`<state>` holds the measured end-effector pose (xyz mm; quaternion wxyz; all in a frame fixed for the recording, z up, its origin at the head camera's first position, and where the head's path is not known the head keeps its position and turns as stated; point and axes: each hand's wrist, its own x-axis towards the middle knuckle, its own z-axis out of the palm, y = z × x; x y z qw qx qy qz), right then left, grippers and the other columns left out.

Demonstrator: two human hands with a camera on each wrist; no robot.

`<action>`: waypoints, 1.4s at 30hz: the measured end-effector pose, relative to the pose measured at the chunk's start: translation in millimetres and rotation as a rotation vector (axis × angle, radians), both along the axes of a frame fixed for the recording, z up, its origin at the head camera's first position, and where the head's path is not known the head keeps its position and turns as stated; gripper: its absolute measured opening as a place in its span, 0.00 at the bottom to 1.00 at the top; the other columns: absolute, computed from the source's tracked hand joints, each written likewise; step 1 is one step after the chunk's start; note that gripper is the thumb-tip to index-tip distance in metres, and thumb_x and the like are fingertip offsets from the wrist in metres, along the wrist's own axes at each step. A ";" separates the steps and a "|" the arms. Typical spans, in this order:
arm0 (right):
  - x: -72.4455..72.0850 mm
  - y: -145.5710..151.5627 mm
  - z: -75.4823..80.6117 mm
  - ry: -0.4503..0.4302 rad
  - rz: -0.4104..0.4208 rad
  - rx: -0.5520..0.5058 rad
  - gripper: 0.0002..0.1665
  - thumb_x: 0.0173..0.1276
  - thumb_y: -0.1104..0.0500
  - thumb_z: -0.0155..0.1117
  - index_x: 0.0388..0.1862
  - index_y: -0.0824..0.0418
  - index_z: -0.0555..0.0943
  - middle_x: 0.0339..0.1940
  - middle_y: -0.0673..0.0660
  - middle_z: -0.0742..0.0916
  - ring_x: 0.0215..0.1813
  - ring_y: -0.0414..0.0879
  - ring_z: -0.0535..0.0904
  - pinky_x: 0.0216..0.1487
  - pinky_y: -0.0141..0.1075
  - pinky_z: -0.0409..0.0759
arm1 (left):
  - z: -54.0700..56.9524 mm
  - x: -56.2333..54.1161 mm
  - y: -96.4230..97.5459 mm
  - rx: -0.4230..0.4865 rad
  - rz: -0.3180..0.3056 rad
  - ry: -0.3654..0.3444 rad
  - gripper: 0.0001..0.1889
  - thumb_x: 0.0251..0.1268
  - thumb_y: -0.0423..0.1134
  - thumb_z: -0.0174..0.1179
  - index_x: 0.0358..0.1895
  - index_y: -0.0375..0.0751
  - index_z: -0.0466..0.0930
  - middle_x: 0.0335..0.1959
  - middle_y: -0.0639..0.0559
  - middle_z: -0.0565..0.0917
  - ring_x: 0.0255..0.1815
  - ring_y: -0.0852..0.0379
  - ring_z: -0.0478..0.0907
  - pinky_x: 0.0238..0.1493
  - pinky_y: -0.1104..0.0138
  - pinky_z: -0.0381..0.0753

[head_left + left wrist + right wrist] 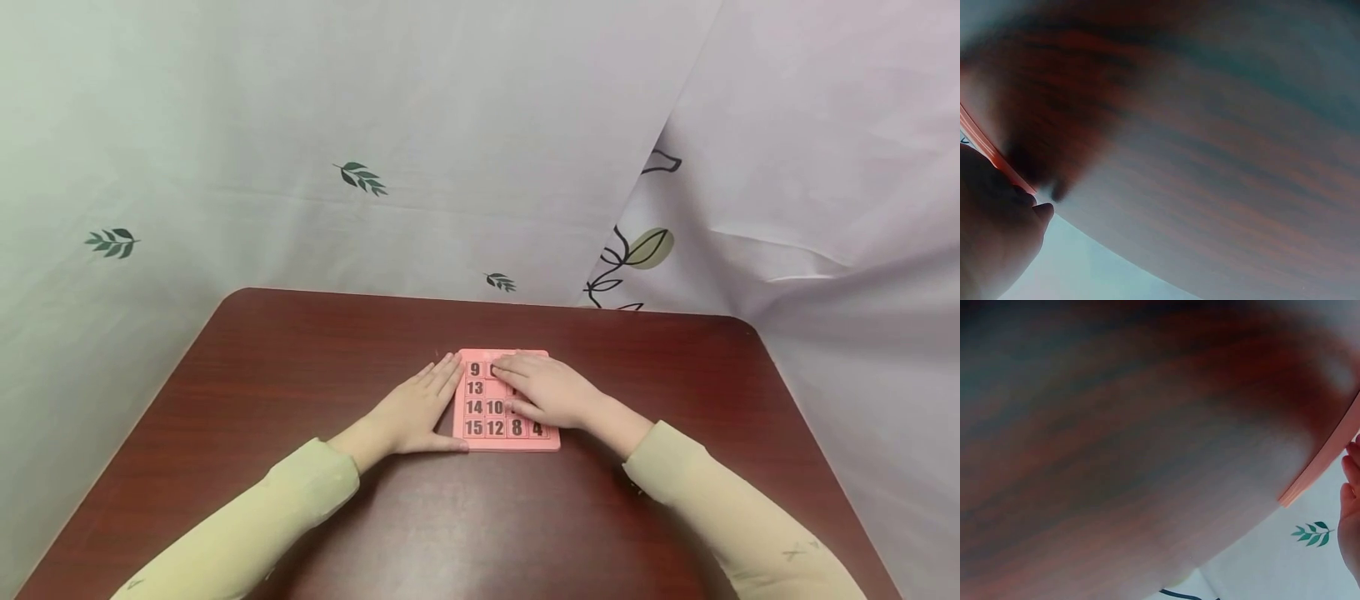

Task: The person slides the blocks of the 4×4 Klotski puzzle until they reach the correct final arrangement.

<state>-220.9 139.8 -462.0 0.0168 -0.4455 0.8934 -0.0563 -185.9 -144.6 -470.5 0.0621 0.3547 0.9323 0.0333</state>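
A pink number slide puzzle (pixel 474 428) lies flat on the table, its square tiles printed with black numbers such as 9, 13, 14 and 15. Beside 13 a blank slot shows. My left hand (pixel 416 412) rests along the puzzle's left side, fingers straight and thumb at the lower left corner. Over the upper right tiles lies my right hand (pixel 558 392), its fingertips on the tiles near the top row, hiding several numbers. The left wrist view shows the pink edge (pixel 991 153) beside the left hand; in the right wrist view the puzzle's side (pixel 1322 462) is next to the right fingers (pixel 1350 472).
The dark red-brown wooden table (pixel 300 358) has rounded far corners. Behind it and at both sides hangs a pale curtain (pixel 450 125) with green leaf prints. Light sleeves (pixel 300 492) cover both forearms.
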 end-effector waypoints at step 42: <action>-0.7 36.6 -1.6 0.008 -0.022 -0.102 0.35 0.76 0.45 0.65 0.76 0.62 0.77 0.77 0.59 0.81 0.80 0.55 0.74 0.83 0.54 0.68 | -3.4 -3.1 0.0 -0.015 -0.018 0.036 0.66 0.62 0.79 0.58 0.85 0.28 0.48 0.88 0.32 0.48 0.90 0.38 0.47 0.89 0.49 0.55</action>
